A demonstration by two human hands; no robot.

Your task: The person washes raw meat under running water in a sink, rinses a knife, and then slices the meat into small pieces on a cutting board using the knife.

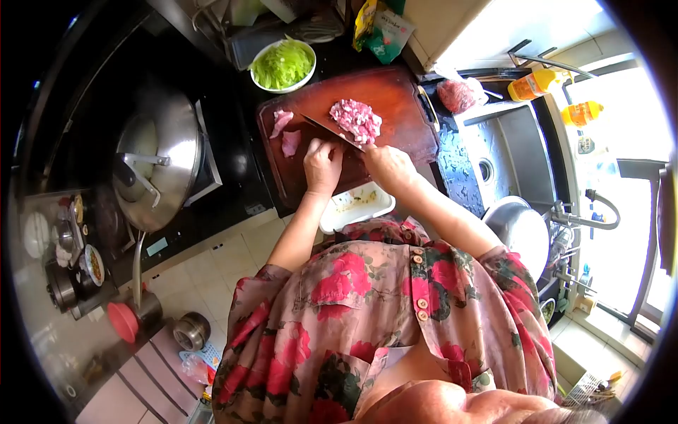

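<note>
My right hand [390, 168] is closed round the handle of a kitchen knife [326, 128]. Its blade slants across the reddish-brown cutting board [395, 92]. Close against the near side of the blade, my left hand [323, 165] has its fingers curled down to the board; whatever is under them is hidden. Beyond the blade sits a heap of diced raw meat [356, 120]. Two larger slices lie to the left, an upper meat slice [281, 122] and a lower meat slice [290, 143].
Behind the board stands a white bowl of sliced green vegetable [284, 65]. A white tray [359, 206] is between my forearms. To the left is a lidded wok [159, 166] on the stove; to the right, a sink [519, 152] and a bagged reddish lump [459, 95].
</note>
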